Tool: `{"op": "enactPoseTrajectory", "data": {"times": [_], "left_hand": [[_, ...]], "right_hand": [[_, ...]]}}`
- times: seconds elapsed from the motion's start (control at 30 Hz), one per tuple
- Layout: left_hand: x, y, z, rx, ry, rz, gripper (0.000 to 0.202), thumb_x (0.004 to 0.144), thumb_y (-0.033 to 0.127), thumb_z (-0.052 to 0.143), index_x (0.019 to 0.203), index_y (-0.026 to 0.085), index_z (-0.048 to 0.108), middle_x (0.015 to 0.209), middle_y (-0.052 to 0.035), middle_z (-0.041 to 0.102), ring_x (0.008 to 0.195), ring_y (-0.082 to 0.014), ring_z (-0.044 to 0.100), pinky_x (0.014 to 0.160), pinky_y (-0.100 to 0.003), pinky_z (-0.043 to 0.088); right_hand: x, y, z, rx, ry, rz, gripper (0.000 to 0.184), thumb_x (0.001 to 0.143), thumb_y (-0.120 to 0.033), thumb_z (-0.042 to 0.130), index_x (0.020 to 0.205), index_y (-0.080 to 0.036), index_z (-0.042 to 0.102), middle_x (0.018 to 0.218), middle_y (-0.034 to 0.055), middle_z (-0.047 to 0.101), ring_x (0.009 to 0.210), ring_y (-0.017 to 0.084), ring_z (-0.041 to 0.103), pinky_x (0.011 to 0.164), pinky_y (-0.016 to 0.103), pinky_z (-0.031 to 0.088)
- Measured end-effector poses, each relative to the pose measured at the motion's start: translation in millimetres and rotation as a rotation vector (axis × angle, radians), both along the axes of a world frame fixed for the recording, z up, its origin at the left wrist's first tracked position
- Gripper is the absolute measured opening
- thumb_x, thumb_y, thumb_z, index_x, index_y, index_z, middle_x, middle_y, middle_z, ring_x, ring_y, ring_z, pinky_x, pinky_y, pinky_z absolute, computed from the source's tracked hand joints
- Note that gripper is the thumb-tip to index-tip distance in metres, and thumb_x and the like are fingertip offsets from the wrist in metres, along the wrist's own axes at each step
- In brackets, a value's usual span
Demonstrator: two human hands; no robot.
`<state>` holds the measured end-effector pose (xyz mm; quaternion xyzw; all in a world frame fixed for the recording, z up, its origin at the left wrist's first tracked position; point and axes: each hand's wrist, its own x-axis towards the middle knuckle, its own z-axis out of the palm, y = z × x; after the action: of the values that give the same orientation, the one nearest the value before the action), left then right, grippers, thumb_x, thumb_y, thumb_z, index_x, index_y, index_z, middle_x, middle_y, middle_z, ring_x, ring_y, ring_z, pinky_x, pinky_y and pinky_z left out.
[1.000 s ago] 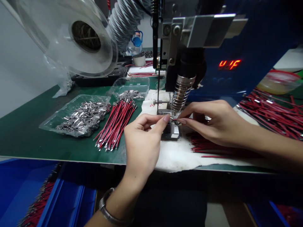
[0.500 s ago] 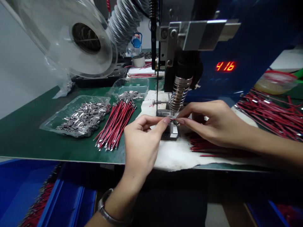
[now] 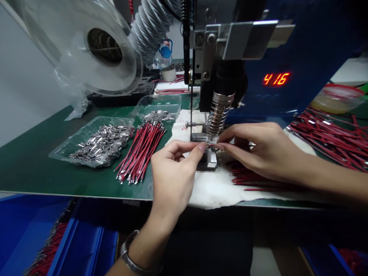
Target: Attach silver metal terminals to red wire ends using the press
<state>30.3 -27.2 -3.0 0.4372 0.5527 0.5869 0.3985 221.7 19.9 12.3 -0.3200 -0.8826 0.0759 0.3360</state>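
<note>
At the head of a blue bench machine [image 3: 218, 111], both hands meet just under its spring-wrapped rod. My right hand [image 3: 255, 149] is closed in a pinch on a thin red wire [image 3: 211, 145], whose end runs left toward the other hand. My left hand [image 3: 175, 168] also pinches, thumb against forefinger; whatever lies between those fingertips is too small and covered to make out. Below the fingertips sits a small metal block [image 3: 212, 159] of the machine. Under my right hand, a bundle of red wires [image 3: 244, 176] rests on a white cloth [image 3: 212, 188].
To the left stand a clear tray of small metal cylinders [image 3: 59, 148], a pile of red and black wires [image 3: 140, 153] and a second clear tray [image 3: 172, 100]. More wires [image 3: 333, 138] lie right. A large clear reel [image 3: 69, 46] overhangs the back left. Blue bins [image 3: 83, 245] sit below the table edge.
Both hands keep nearly the same place and pinch. The right fingertips have shifted very slightly right, and a bit more red wire shows between the hands.
</note>
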Motion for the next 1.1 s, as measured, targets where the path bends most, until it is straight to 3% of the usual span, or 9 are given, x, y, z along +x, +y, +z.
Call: {"op": "enactPoseTrajectory", "data": {"times": [0.13, 0.27, 0.57, 0.73, 1.1], "left_hand": [[-0.5, 0.0, -1.8, 0.007, -0.002, -0.011, 0.020, 0.074, 0.034, 0.089, 0.076, 0.016, 0.080, 0.066, -0.0025, 0.068, 0.053, -0.0068, 0.044, 0.047, -0.019, 0.033], [-1.2, 0.6, -2.3, 0.016, -0.011, -0.012, 0.018, 0.075, 0.033, 0.089, 0.075, 0.017, 0.080, 0.065, -0.0011, 0.068, 0.051, -0.0055, 0.040, 0.046, -0.019, 0.030], [-0.3, 0.7, 0.2, 0.020, -0.012, -0.013, 0.014, 0.076, 0.029, 0.088, 0.072, 0.019, 0.079, 0.060, 0.0022, 0.063, 0.053, -0.0065, 0.047, 0.056, -0.019, 0.043], [-2.1, 2.4, -2.9, 0.030, -0.031, -0.029, 0.013, 0.076, 0.029, 0.088, 0.072, 0.020, 0.079, 0.061, 0.0021, 0.063, 0.061, -0.0091, 0.055, 0.063, -0.020, 0.048], [-1.4, 0.3, 1.3, -0.002, -0.019, -0.003, 0.015, 0.075, 0.031, 0.089, 0.072, 0.020, 0.079, 0.056, 0.0027, 0.060, 0.056, -0.0101, 0.054, 0.062, -0.023, 0.047]], "right_hand": [[0.2, -1.3, 0.4, -0.030, -0.004, 0.000, 0.015, 0.100, -0.025, 0.064, 0.093, -0.016, 0.073, 0.076, 0.0030, 0.074, 0.055, 0.013, 0.060, 0.055, 0.028, 0.044], [-0.1, -1.8, 1.5, -0.037, -0.015, -0.009, 0.014, 0.100, -0.024, 0.063, 0.094, -0.015, 0.072, 0.077, 0.0027, 0.073, 0.056, 0.012, 0.059, 0.054, 0.027, 0.043], [-0.8, -0.3, 1.6, 0.080, -0.049, 0.034, 0.010, 0.098, -0.020, 0.064, 0.092, -0.014, 0.070, 0.072, 0.0008, 0.069, 0.049, 0.010, 0.048, 0.051, 0.028, 0.037], [-0.3, -0.9, 1.0, 0.036, -0.073, 0.002, 0.007, 0.098, -0.018, 0.064, 0.094, -0.017, 0.069, 0.068, -0.0006, 0.066, 0.048, 0.011, 0.048, 0.051, 0.028, 0.037], [-1.2, -3.1, 4.5, -0.072, -0.042, -0.025, 0.010, 0.098, -0.022, 0.064, 0.093, -0.017, 0.071, 0.073, 0.0006, 0.070, 0.049, 0.011, 0.049, 0.051, 0.029, 0.039]]}}
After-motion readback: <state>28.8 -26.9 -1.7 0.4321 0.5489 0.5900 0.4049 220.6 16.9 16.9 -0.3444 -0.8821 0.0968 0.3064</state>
